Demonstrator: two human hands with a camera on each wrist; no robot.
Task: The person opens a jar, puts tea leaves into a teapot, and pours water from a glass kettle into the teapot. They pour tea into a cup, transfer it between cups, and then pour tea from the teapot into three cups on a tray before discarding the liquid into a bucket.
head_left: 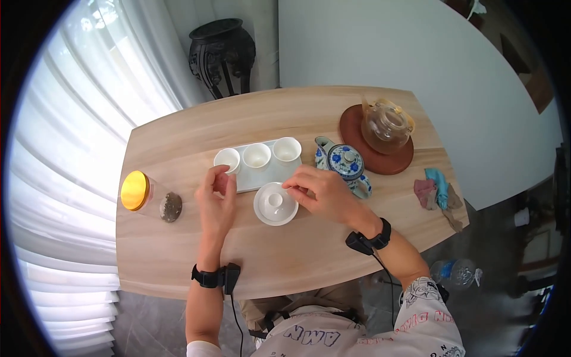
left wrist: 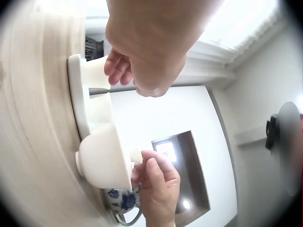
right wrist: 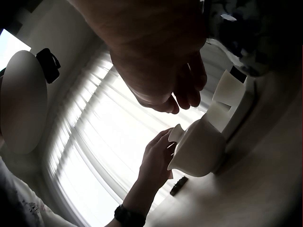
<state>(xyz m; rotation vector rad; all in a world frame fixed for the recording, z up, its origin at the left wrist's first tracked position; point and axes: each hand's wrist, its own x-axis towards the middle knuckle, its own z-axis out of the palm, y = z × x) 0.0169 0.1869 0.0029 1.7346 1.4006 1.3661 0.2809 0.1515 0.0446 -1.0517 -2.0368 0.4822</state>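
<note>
A white gaiwan (head_left: 275, 204) with its knobbed lid on stands near the middle of the table. My right hand (head_left: 321, 189) hovers by its right rim, fingers loosely bent and apart from the lid in the right wrist view. My left hand (head_left: 215, 202) is raised left of the gaiwan, thumb and fingers parted, with nothing held. Its fingertips overlap the leftmost white cup (head_left: 226, 157) in the head view. Beside that cup, a middle cup (head_left: 256, 154) and a right cup (head_left: 287, 149) share a pale rectangular tray (head_left: 254, 179).
A blue-and-white teapot (head_left: 347, 159) stands right of the tray. Behind it, a glass teapot (head_left: 385, 128) sits on a round brown board (head_left: 350, 124). At left lies a yellow-lidded jar (head_left: 135, 190) with dark contents. Crumpled cloths (head_left: 439, 189) lie at the right edge.
</note>
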